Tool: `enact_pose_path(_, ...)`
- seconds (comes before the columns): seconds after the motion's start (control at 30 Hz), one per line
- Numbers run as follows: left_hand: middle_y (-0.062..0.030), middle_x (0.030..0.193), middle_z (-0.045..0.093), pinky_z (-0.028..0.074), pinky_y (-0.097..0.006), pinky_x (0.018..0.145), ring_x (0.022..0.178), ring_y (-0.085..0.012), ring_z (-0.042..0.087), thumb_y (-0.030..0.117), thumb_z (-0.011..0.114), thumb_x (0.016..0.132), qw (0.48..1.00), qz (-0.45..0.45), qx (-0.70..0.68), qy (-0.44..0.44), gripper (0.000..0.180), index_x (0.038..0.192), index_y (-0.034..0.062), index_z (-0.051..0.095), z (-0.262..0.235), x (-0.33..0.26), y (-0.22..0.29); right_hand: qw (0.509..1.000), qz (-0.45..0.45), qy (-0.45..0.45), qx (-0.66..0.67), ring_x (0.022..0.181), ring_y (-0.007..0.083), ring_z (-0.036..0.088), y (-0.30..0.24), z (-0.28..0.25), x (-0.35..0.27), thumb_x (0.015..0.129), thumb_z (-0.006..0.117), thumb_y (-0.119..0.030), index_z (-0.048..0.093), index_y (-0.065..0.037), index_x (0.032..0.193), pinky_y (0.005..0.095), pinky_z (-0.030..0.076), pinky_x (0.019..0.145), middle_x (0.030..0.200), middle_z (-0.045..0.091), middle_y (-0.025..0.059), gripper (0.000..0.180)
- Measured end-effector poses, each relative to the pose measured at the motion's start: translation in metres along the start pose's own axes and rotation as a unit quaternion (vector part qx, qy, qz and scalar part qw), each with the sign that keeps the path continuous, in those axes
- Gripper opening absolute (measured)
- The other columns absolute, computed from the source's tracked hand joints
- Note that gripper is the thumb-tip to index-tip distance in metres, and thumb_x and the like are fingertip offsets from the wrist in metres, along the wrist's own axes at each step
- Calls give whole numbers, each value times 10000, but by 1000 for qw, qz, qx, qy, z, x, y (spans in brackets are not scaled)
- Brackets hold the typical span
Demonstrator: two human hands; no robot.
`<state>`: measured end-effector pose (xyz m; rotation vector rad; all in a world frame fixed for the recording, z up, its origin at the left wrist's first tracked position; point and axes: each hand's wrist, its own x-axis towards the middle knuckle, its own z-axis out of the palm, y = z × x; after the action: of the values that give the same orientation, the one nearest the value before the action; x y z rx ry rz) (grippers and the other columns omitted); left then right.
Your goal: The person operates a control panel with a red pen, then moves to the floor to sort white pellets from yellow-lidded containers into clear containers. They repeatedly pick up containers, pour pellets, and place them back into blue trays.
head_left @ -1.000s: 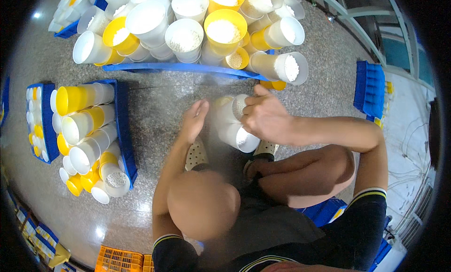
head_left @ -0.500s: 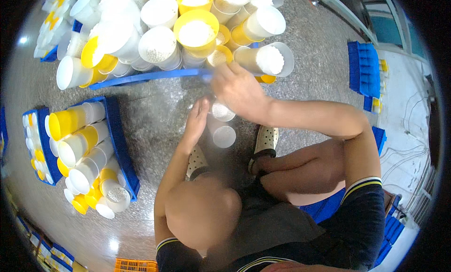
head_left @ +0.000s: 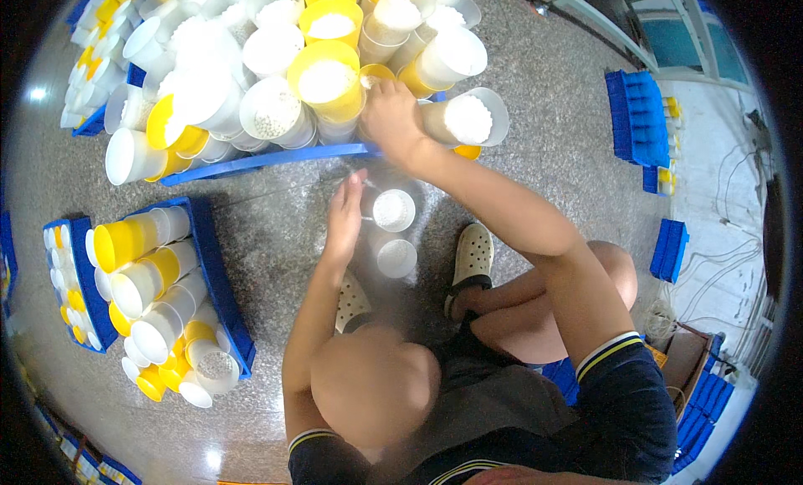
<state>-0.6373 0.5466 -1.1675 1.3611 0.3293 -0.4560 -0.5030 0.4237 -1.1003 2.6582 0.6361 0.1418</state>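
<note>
My right hand (head_left: 391,117) reaches forward into the crowded cups, its fingers curled beside a yellow cup (head_left: 378,71). Whatever lies between the fingertips is hidden. Upright fingers of my left hand (head_left: 343,217) stretch alongside a white cup (head_left: 394,210) of white granules; whether they touch it is unclear. A thin pale edge shows by the fingertips, too faint to name. Closer to me stands a second whitish cup (head_left: 396,259), between my feet. A yellow cup (head_left: 328,82) heaped with white granules is just left of my right hand.
A blue crate (head_left: 268,161) of white and yellow cups fills the far side. Another blue crate (head_left: 219,292) holds cups lying on their sides at the left. Blue crates (head_left: 640,117) are stacked at the right, near loose cables (head_left: 719,272) on a pale floor.
My right hand has moved forward, from above the floor cups to among the crated cups, and its arm has straightened. My left hand stays beside the white cup.
</note>
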Motion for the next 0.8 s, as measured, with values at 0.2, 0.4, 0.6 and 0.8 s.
enact_pose_path(0.2,-168,1350,628,440,-397,1066,1244,-267,581,490,445,1086,994,-53,-83,43,623,1400,-36,558,4,3,23,998,-57,17,-24,910,217,642,16,-61,-9,822,653,-166,786,-95,908,334,458,792,881,719,65,174)
enact_pose_path(0.4,-149,1310,647,450,-385,1054,1233,-235,584,456,445,1093,981,-39,-189,15,567,1359,-23,591,11,-21,59,979,-166,104,58,760,217,615,43,-172,-71,653,684,-138,655,-48,724,309,500,662,738,607,69,118)
enact_pose_path(0.6,-141,1420,582,437,-456,1122,1308,-291,559,646,358,1045,866,-124,-479,-75,741,1458,44,487,-8,-54,80,946,-221,101,216,753,246,628,19,-191,-89,667,672,-130,642,-34,758,362,524,653,746,597,94,137)
enact_pose_path(0.8,-133,1279,663,589,-415,927,1120,-255,679,686,299,1037,861,-99,-497,-48,753,1395,70,543,-39,-52,49,916,-196,94,337,796,308,646,12,-156,-81,775,651,-110,628,13,909,431,539,682,788,606,138,183)
